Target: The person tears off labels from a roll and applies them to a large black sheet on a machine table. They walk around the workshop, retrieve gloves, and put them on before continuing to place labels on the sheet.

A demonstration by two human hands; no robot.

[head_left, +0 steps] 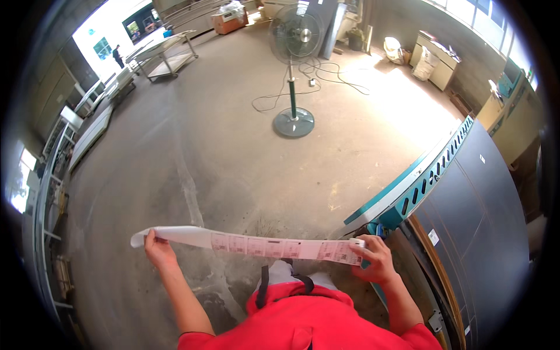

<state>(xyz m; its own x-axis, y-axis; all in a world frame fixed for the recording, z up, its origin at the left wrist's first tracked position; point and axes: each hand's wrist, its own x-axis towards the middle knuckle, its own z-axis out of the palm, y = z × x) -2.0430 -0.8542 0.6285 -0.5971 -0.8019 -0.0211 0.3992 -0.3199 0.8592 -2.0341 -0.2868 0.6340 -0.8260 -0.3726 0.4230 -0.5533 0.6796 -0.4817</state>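
A long strip of labels (256, 245) is stretched across in front of me at waist height. Its left stretch is blank white; the rest carries printed, pinkish labels. My left hand (158, 248) pinches the strip close to its curled left end, thumb up along it. At the other end, my right hand (376, 259) grips the strip, with fingers curled over a small whitish piece that I cannot make out clearly. The strip sags slightly between both hands.
To my right stands a stack of dark panels (484, 192) beside a teal slotted machine rail (431, 175). A pedestal fan (294, 119) stands ahead, with cables (338, 79) on the floor behind it. Roller conveyors (52, 192) line the left; a cart (169, 64) and a distant person (118, 56) are far off.
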